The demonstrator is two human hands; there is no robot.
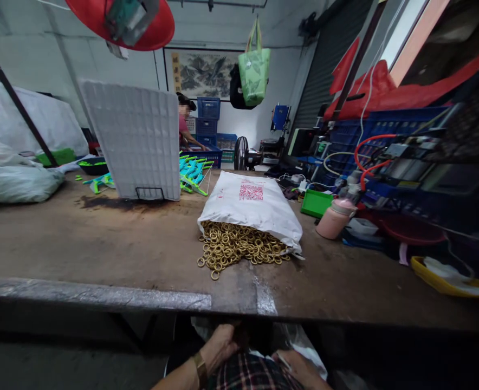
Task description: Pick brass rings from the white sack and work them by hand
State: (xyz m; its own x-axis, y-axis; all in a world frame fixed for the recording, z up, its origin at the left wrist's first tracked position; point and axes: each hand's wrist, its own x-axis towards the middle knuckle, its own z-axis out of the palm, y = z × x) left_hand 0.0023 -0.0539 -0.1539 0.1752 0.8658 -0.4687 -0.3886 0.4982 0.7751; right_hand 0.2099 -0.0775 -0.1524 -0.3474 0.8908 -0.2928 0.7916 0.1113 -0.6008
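Below the front edge of the table, my left hand (222, 342) rests near my lap, with a gold-coloured band at the wrist. Its fingers are curled inward, partly lost in shadow. My right hand (299, 367) lies lower and to the right, closed, with a pale sliver by its thumb that I cannot identify. Between the two hands is plaid cloth (251, 374). Clear plastic (304, 346) shows beside my right hand. On the table ahead, a white sack (250, 206) lies on its side, spilling brass-coloured rings (239, 246) toward me.
A white ridged panel (137, 141) stands upright on the table (121, 244). Behind it are blue and green plastic hangers (193, 173). To the right sit a pink bottle (335, 219), a green tray (316, 203) and a yellow tray (451, 279). A person (186, 124) works farther back.
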